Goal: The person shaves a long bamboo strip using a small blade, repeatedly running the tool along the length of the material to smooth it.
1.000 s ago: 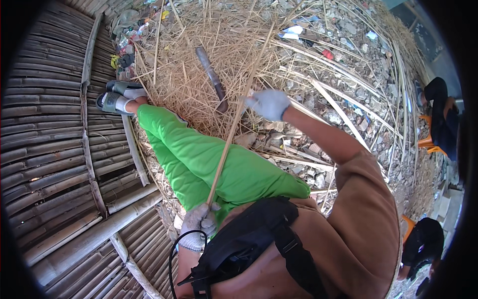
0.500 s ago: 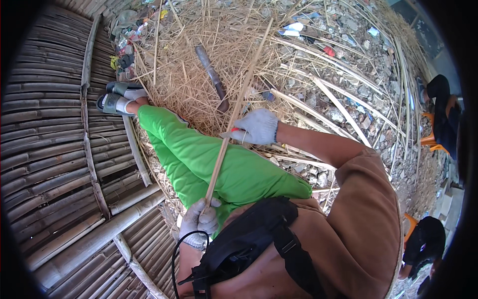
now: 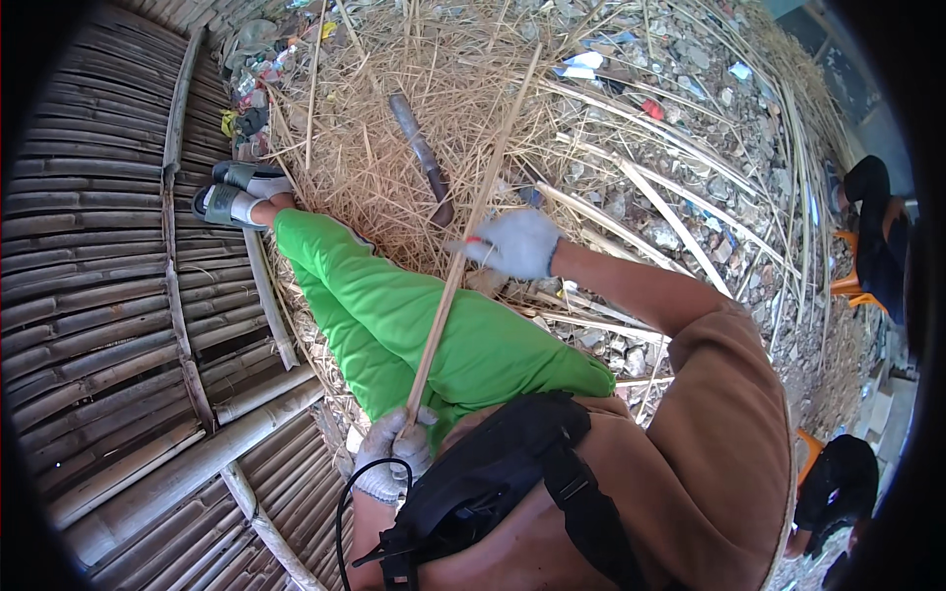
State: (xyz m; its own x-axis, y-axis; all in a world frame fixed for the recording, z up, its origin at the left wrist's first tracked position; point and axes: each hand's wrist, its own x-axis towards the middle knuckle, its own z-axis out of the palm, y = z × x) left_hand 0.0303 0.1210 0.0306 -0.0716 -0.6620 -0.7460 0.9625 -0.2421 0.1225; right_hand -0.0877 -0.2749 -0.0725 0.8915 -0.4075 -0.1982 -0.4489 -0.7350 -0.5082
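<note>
A long split bamboo strip [image 3: 440, 330] lies slantwise across my green trouser legs, its far end out over the shavings. My left hand [image 3: 394, 445], in a whitish knitted glove, is closed round the strip's near end at my lap. Further up the strip, my gloved right hand [image 3: 519, 243] grips a knife [image 3: 475, 239] with a red handle. The blade is smeared by motion and reaches the strip, pointing left across it. Beyond my knees, a dark tool with a long grey handle [image 3: 418, 146] rests on the shavings.
Slatted bamboo platform [image 3: 99, 266] to my left. Pale shavings [image 3: 365, 128] cover the ground ahead, with rubble, litter and loose bamboo strips [image 3: 680, 212] to the right. Two people in dark clothes sit at the right rim, near orange chairs [image 3: 849, 281]. A black bag [image 3: 512, 433] crosses my front.
My right hand has moved slightly away from me along the strip with the knife. The left hand keeps its hold, lying slightly lower.
</note>
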